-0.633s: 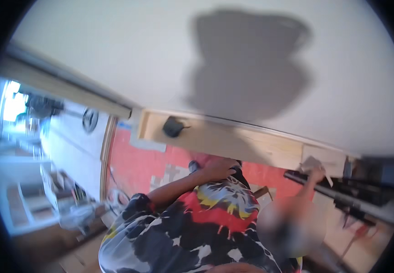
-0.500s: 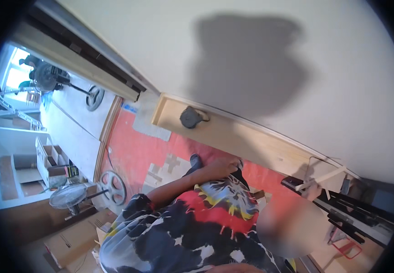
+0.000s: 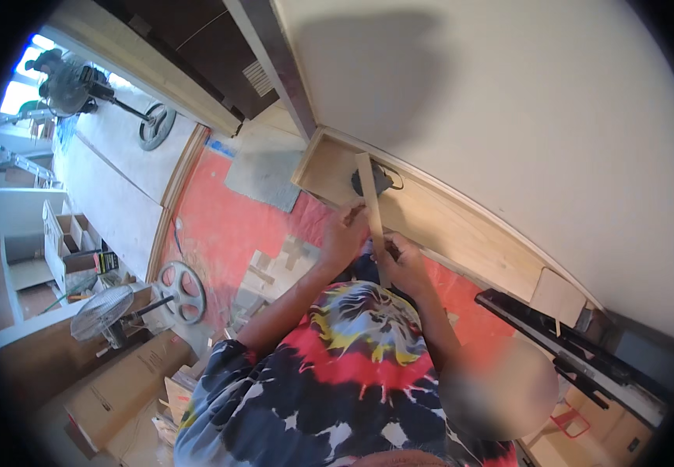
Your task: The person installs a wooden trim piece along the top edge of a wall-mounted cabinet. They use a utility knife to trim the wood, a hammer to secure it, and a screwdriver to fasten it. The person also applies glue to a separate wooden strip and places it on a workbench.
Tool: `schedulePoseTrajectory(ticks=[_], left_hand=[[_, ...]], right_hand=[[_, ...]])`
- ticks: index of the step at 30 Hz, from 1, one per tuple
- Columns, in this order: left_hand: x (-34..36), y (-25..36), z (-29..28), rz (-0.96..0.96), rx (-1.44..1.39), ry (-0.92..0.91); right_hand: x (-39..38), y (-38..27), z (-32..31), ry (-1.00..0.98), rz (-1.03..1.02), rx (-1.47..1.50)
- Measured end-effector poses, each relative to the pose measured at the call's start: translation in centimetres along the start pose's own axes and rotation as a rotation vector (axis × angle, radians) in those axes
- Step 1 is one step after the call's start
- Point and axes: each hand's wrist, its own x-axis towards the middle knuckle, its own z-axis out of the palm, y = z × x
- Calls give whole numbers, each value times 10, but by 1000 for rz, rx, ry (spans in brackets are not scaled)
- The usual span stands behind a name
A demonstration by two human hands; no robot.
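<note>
My right hand (image 3: pixel 404 265) is closed round the lower part of a narrow, pale wooden strip (image 3: pixel 373 204), which stands up in front of my waist. Beside it, my left hand (image 3: pixel 344 232) has its fingers bent together, with the tips at the strip's left edge. Whatever small thing those fingers hold, if any, is hidden. The strip's upper end crosses in front of a dark, rounded tool with a loop (image 3: pixel 383 180). That tool lies inside a long, shallow light-wood box (image 3: pixel 473 239), near its left end.
A large white panel (image 3: pixel 524 117) rises behind the box. Red sheeting (image 3: pixel 216 206) covers the floor, with a grey mat (image 3: pixel 263 177) on it. Black metal rails (image 3: pixel 578 342) lie at right. A standing fan (image 3: pixel 105 315) and cardboard (image 3: pixel 130 385) are at lower left.
My right hand has brought the wooden strip from the black rails at right to the middle. My left hand has risen from my waist to the strip. The view has shifted.
</note>
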Motion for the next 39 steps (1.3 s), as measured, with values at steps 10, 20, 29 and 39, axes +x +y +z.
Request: schedulePoseTrajectory(ticks=[10, 20, 29, 39], left_hand=[[0, -19, -39, -147, -150, 146], [68, -8, -89, -160, 145, 93], [168, -34, -229, 59, 432, -127], [231, -49, -208, 35, 363, -581]], right_hand=[[54, -9, 30, -40, -89, -47], [114, -29, 58, 350, -266, -180], [143, -22, 116, 685, 12, 1], [141, -44, 235, 1036, 279, 245]])
